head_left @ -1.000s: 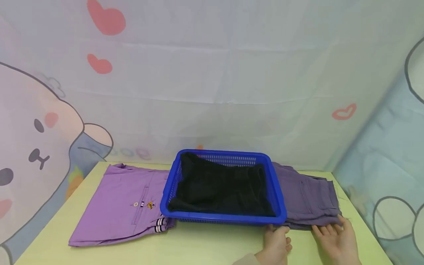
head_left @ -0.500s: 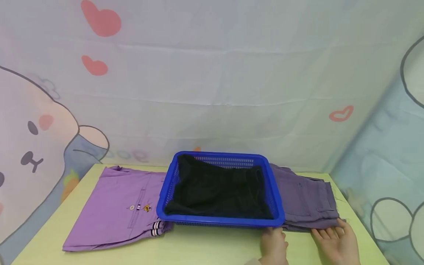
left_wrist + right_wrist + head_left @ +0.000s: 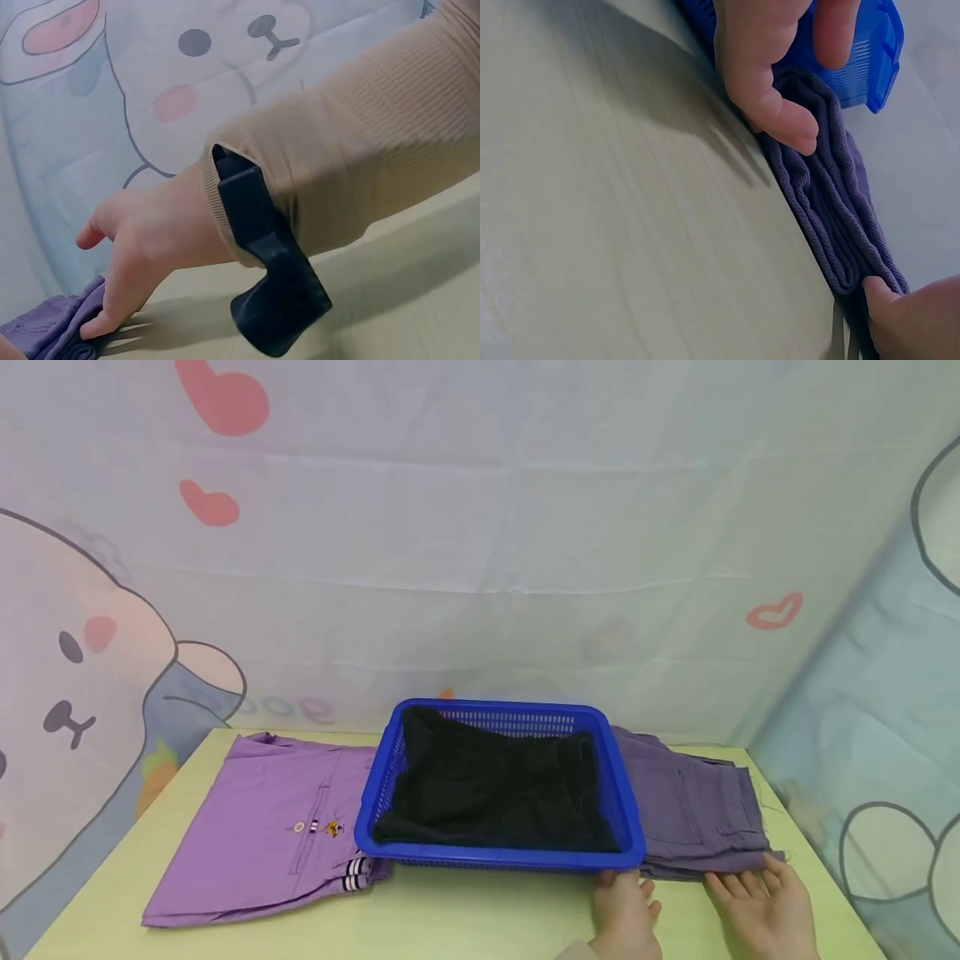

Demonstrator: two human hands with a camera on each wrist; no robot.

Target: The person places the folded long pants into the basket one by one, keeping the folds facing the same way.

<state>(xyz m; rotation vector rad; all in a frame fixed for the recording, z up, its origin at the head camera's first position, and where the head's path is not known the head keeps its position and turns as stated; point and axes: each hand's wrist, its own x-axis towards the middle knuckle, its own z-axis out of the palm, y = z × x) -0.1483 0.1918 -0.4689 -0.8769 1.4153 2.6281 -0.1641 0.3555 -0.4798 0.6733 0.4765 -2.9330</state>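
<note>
Folded grey-purple trousers (image 3: 678,806) lie at the table's right, their left end behind the basket. My right hand (image 3: 772,906) is at their near right corner, fingers fairly straight against the front edge and thumb raised above. In the left wrist view that right hand (image 3: 135,255) touches the fabric with a fingertip. My left hand (image 3: 626,910) is below the basket's near right corner, by the trousers' left end. In the right wrist view the left hand (image 3: 769,75) has loosely bent fingers beside the layered folds (image 3: 825,187), thumb and finger apart; some fingertips are hidden.
A blue plastic basket (image 3: 525,860) holds folded black trousers (image 3: 495,785) and stands mid-table, overlapping the grey-purple pair. Folded lilac trousers (image 3: 262,827) lie at its left. A printed cloth backdrop (image 3: 480,527) hangs behind the pale yellow-green table (image 3: 480,914).
The head view has shifted slightly. My left hand has turned a little at the trousers' left end. My right hand stays at the right corner. Basket and trousers look the same.
</note>
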